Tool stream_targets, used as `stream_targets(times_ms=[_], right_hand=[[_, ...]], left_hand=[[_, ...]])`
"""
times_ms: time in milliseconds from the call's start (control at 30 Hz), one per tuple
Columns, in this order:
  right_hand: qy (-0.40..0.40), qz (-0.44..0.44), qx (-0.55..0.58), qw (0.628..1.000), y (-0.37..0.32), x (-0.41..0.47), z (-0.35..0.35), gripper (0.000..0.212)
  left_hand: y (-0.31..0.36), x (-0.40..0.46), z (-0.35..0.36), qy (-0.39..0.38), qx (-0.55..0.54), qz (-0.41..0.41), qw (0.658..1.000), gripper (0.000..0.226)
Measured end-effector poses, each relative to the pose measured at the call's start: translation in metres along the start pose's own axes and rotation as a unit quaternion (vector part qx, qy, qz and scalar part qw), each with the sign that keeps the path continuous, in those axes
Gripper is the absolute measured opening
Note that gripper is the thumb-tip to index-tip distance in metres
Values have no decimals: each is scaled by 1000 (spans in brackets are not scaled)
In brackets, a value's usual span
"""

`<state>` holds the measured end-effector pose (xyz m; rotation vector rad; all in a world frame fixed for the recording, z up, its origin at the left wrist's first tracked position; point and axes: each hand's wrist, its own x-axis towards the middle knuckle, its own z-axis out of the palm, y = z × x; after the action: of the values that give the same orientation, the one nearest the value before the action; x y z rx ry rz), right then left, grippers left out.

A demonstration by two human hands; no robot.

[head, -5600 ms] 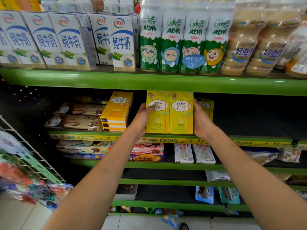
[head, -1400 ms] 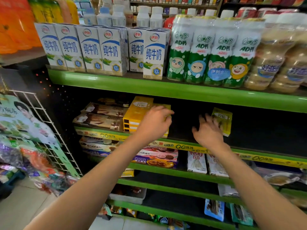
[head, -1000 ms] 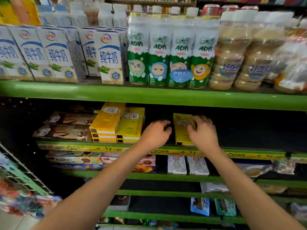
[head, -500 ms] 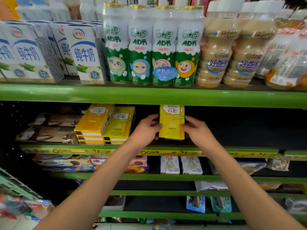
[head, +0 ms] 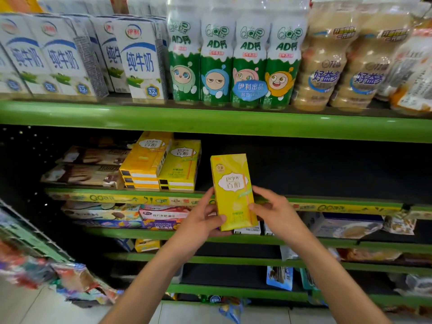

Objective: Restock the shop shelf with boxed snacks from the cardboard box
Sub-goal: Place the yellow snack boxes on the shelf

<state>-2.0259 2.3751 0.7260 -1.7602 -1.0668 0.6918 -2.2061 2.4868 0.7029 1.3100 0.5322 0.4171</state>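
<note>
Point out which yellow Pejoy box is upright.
The yellow Pejoy box gripped between left hand and right hand; the stacked Pejoy boxes lie flat.
</note>
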Motion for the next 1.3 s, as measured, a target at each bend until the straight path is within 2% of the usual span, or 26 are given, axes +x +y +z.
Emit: stream_targets(times_ms=[267,733,933,1300], right_hand=[[19,7,-19,1000,15,-8,18,56],[12,-14,-124,992,23,-12,27,55],[14,-19,-131,991,23,-13,29,54],[7,-16,-143,990,22,-13,26,54]], left_hand=[[-10,-1,-13,34,39,2,999,87],[-2,-3,-22,32,93,1,995,90],[1,-4,-21,24,137,-2,990,103],[-1,-2,-22,26,148,2,989,103]])
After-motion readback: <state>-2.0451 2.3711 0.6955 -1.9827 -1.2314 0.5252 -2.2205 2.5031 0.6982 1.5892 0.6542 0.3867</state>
